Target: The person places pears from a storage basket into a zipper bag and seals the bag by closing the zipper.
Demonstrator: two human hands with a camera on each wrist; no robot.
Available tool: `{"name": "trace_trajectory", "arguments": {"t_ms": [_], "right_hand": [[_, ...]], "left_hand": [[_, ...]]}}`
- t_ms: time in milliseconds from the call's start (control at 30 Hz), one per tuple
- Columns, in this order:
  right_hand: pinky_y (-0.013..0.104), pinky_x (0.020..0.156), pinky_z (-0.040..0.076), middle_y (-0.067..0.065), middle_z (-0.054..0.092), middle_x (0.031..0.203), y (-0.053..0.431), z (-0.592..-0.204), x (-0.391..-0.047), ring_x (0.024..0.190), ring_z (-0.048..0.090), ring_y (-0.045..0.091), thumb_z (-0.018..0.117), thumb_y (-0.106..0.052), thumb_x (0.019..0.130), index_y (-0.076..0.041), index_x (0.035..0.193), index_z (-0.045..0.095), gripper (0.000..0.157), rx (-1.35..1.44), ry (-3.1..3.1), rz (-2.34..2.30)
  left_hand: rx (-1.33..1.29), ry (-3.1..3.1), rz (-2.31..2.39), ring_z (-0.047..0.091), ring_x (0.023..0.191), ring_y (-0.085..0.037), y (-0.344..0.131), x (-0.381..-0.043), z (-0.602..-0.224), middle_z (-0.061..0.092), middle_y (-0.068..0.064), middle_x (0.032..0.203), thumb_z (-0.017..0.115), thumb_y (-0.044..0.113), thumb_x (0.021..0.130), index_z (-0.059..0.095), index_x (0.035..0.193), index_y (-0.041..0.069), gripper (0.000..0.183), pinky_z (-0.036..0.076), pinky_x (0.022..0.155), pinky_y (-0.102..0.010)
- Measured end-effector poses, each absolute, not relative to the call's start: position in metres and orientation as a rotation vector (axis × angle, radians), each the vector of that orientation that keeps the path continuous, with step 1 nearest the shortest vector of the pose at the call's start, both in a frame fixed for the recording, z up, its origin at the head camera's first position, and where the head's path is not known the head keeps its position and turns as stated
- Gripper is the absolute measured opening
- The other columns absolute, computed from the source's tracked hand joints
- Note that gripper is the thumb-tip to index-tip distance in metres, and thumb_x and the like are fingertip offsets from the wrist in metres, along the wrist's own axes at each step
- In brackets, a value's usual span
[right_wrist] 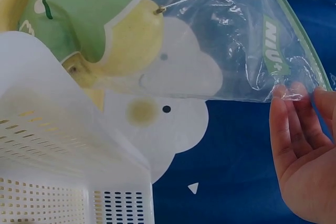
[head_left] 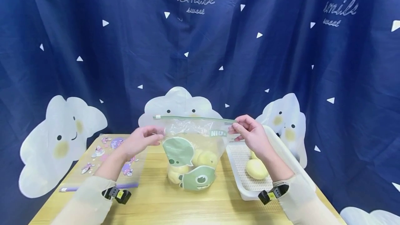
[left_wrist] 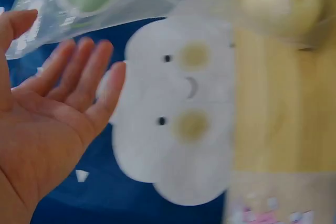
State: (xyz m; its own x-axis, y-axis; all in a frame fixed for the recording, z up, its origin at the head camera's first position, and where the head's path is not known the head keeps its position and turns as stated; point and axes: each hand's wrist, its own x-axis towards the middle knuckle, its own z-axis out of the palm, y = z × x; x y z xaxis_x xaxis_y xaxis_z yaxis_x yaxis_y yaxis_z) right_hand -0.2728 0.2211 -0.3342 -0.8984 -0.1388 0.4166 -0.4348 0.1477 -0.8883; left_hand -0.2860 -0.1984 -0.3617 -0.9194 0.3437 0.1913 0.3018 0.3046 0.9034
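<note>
A clear zip bag point(head_left: 200, 145) with green cartoon prints and a green slider strip point(head_left: 193, 117) stands upright on the table, holding several round yellow fruits point(head_left: 207, 158) with short stems, like pears. My right hand point(head_left: 251, 134) pinches the bag's top right corner between thumb and fingers, just by the strip. At the bag's left side is my left hand point(head_left: 142, 141), its fingertips right by the edge in the head view. The left wrist view has that hand point(left_wrist: 63, 90) with fingers extended and nothing gripped. The strip's white slider point(head_left: 157, 116) sits at the left end.
To the right, a white perforated basket point(head_left: 247, 194) holds yellow fruits point(head_left: 257, 169), partly hidden by my right forearm. A flat clear bag point(head_left: 100, 162) with purple and pink prints lies on the wooden table point(head_left: 156, 204) at left. A dark blue curtain point(head_left: 200, 58) hangs behind.
</note>
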Motion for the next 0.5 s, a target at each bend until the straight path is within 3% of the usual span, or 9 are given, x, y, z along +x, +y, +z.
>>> {"name": "trace_trajectory", "arguments": {"t_ms": [133, 300, 500], "right_hand": [[0.028, 0.068, 0.067, -0.009, 0.081, 0.090, 0.222, -0.336, -0.275, 0.086, 0.079, 0.006, 0.066, -0.008, 0.110, 0.010, 0.117, 0.061, 0.019, 0.559, -2.195, 1.824], [0.028, 0.069, 0.067, -0.011, 0.081, 0.090, 0.226, -0.331, -0.277, 0.085, 0.079, 0.005, 0.067, -0.008, 0.109, 0.002, 0.114, 0.064, 0.012, 0.516, -2.145, 1.854], [0.029, 0.069, 0.068, -0.010, 0.081, 0.090, 0.229, -0.326, -0.276, 0.085, 0.078, 0.006, 0.066, -0.007, 0.109, 0.002, 0.113, 0.064, 0.010, 0.517, -2.122, 1.872]], "left_hand": [[0.576, 2.516, 1.816, 0.073, 0.104, -0.007, -0.194, -0.285, -0.381, 0.077, -0.012, 0.118, 0.070, 0.018, 0.109, 0.071, 0.128, -0.006, 0.031, 0.066, 0.096, -0.028], [0.540, 2.590, 1.930, 0.073, 0.097, -0.006, -0.188, -0.283, -0.378, 0.080, 0.004, 0.102, 0.073, 0.021, 0.107, 0.077, 0.120, -0.004, 0.028, 0.065, 0.090, -0.024], [0.552, 2.589, 1.962, 0.073, 0.094, -0.008, -0.186, -0.272, -0.370, 0.081, 0.009, 0.098, 0.074, 0.019, 0.106, 0.078, 0.120, -0.004, 0.027, 0.064, 0.087, -0.023]]}}
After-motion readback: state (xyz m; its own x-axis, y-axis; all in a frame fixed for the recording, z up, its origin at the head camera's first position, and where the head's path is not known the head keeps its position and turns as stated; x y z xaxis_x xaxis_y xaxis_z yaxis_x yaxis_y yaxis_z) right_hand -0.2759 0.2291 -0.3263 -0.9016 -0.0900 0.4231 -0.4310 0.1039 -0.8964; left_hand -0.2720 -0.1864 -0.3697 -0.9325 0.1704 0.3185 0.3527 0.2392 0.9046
